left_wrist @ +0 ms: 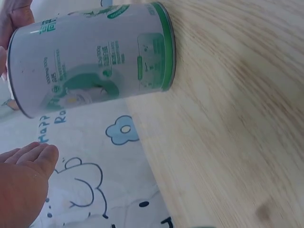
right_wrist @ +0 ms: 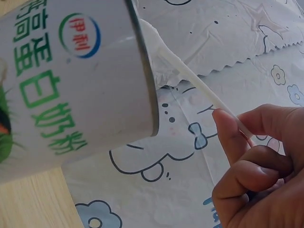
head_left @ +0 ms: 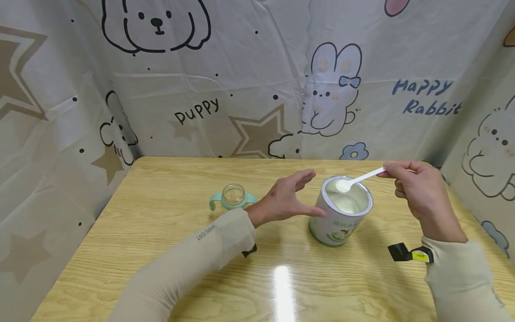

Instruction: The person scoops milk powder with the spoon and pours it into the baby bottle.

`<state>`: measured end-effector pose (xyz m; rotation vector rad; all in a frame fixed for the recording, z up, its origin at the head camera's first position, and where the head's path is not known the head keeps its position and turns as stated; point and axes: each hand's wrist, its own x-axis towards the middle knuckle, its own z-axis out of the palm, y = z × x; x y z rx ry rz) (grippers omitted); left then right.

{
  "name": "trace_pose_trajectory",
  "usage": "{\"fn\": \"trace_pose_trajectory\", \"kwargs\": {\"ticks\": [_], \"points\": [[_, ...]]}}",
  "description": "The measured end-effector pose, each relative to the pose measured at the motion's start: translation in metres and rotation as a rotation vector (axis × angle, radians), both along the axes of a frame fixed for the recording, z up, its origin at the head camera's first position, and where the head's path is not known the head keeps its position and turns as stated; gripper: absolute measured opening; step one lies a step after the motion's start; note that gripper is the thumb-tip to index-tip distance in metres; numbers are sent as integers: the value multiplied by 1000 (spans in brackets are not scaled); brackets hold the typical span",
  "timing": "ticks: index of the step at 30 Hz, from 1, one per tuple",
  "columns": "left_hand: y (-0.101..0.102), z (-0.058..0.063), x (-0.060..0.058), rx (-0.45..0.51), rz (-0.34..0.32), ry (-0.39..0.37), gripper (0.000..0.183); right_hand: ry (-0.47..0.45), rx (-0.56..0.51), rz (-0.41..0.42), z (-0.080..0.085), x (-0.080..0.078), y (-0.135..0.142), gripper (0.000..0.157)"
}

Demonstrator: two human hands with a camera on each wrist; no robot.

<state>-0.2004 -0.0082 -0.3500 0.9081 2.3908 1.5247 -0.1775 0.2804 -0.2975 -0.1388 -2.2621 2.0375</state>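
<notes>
A white and green milk powder can (head_left: 339,223) stands on the table, its top uncovered and pale powder inside. Between thumb and fingertips, my right hand (head_left: 420,192) pinches the handle of a white scoop (head_left: 368,174). The scoop's bowl, heaped with powder, is over the can's mouth; the right wrist view shows the handle (right_wrist: 199,85) slanting away from the rim. My left hand (head_left: 283,199) is beside the can with thumb and fingers spread, holding nothing; I cannot tell whether the thumb touches the can. In the left wrist view, a gap separates its fingers (left_wrist: 33,159) from the can.
A clear baby bottle (head_left: 233,195) with mint-green handles stands uncapped left of the can, partly behind my left wrist. The wooden table (head_left: 169,192) is bordered at the back and sides by a cartoon-printed cloth (head_left: 249,89).
</notes>
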Motion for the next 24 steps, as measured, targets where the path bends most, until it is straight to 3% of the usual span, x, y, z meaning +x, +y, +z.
{"fn": "trace_pose_trajectory", "kwargs": {"ticks": [12, 24], "points": [[-20, 5, -1, -8, 46, -30, 100, 31, -135, 35, 8, -5, -15, 14], [-40, 12, 1, -22, 69, -60, 98, 50, -179, 30, 9, -11, -35, 14]]}}
